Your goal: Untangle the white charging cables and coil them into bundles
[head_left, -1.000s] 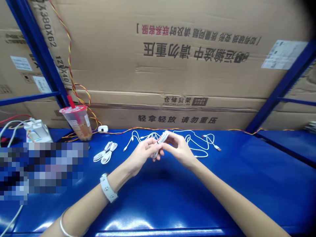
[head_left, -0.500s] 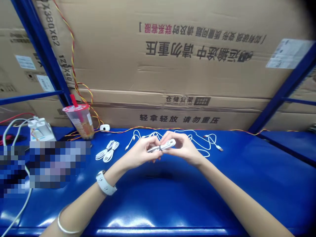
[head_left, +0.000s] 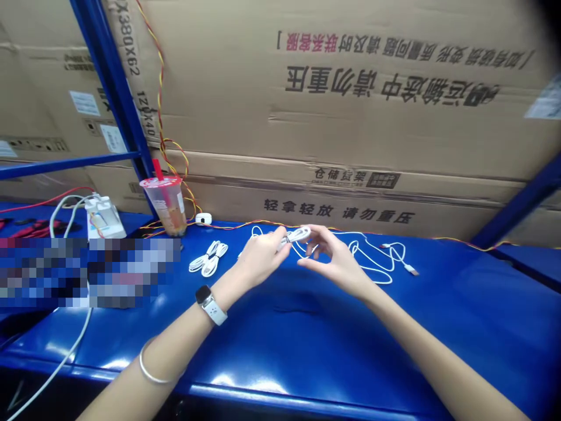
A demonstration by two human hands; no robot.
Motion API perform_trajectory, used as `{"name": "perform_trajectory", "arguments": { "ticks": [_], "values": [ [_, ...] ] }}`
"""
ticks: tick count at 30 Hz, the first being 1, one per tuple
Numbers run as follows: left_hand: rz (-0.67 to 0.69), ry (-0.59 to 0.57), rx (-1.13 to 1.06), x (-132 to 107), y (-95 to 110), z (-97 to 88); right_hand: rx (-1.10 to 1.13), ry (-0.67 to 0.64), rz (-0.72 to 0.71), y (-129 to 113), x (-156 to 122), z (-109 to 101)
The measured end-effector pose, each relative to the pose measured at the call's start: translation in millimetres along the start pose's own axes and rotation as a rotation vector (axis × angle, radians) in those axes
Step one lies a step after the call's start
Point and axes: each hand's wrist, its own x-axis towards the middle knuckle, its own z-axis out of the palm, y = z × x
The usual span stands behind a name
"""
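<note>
Above the blue table (head_left: 307,327), the left hand's (head_left: 260,257) fingers (head_left: 280,237) pinch a coiled white cable (head_left: 295,235), its long axis nearly level and pointing right, toward the right hand (head_left: 337,263), whose fingers (head_left: 322,235) spread open just beside it.

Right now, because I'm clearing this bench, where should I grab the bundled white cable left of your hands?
Pinch the bundled white cable at its narrow middle, where the two loops gather, coming from above on the near side. It lies flat on the blue bench, and that waist should keep both loops in one grip.
</note>
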Motion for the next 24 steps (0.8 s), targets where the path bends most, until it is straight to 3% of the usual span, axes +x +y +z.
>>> {"name": "perform_trajectory", "arguments": {
  "ticks": [3,5,10,17,24],
  "values": [
    [-0.196,0.059,0.319,7.1,-21.3,-20.9,-0.087,0.015,0.039,10.2,1.9,-3.0],
    [-0.302,0.03,0.495,9.6,-36.6,-33.6,-0.165,0.018,0.067,19.2,3.4,-5.4],
    [-0.504,-0.199,0.67,5.7,-58.8,-43.8,-0.425,-0.016,0.077,42.9,5.2,-7.6],
    [-0.497,-0.431,0.731,-2.2,-59.2,-27.0,-0.662,-0.1,0.082,56.5,1.0,-5.7],
    [-0.489,-0.385,0.739,-5.5,-66.5,-24.5,-0.864,-0.194,0.107,56.5,-2.4,0.3]
  ]
}}
